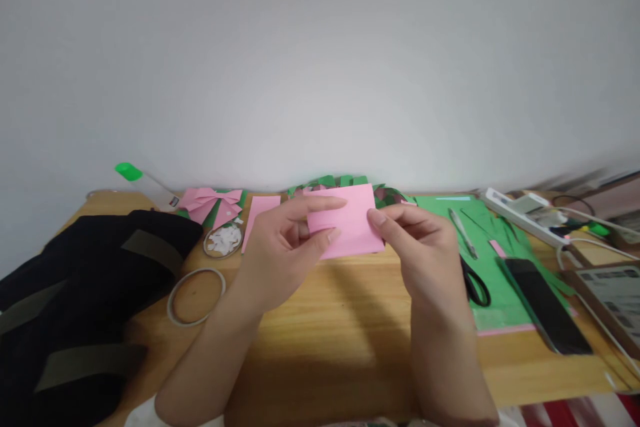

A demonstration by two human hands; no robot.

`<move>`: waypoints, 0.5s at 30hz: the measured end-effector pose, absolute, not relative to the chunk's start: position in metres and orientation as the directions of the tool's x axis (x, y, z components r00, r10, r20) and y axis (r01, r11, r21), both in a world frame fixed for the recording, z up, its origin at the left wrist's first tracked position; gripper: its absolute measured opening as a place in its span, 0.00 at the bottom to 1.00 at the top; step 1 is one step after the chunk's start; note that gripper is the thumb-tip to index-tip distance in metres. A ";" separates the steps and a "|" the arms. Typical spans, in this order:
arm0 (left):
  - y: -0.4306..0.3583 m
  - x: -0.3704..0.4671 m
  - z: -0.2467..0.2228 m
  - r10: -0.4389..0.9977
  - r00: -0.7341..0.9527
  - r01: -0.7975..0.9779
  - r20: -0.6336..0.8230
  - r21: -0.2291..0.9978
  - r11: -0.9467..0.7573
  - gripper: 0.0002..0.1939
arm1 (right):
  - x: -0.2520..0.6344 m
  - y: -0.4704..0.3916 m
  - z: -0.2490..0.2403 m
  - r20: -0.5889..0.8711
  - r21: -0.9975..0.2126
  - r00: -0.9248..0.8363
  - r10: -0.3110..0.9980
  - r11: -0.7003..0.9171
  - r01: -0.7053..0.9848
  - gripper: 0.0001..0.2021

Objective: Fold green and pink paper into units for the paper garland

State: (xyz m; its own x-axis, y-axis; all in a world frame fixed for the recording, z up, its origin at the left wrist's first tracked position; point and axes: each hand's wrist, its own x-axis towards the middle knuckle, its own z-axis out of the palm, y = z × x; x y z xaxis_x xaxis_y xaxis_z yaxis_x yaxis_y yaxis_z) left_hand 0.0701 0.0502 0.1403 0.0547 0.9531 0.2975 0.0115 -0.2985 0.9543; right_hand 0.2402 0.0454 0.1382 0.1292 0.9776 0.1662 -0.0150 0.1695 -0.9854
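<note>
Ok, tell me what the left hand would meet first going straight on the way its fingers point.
Past the folded pink paper it holds, the left hand would probably meet the right hand, whose thumb is at the paper's right edge; exact depth is unclear.

Both hands — left [280, 257] and right [425, 240] — hold pink paper [350, 220]; a black phone [545, 303] lies right of the right hand — on green sheets [493, 280].

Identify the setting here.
Probably a home craft desk: the left hand and right hand hold pink paper, with a paper bow and green sheets on a wooden table.
</note>
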 end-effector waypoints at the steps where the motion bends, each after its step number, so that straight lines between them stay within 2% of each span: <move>1: 0.050 0.070 0.140 0.953 0.055 0.022 0.299 0.953 -0.301 0.12 | 0.240 0.046 0.138 0.167 -0.985 0.129 0.977 0.170 -0.011 0.09; 15: 0.053 0.071 0.139 0.950 0.061 0.048 0.306 0.950 -0.309 0.13 | 0.240 0.048 0.136 0.213 -0.977 0.160 0.964 0.207 0.052 0.09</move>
State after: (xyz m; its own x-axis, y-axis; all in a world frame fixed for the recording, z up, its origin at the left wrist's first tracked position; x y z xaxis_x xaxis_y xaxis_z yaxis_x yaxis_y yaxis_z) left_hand 0.0712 0.0527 0.1390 0.0615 0.9502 0.3056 0.0475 -0.3086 0.9500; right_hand 0.2403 0.0479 0.1361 0.1597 0.9639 0.2132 0.0519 0.2075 -0.9769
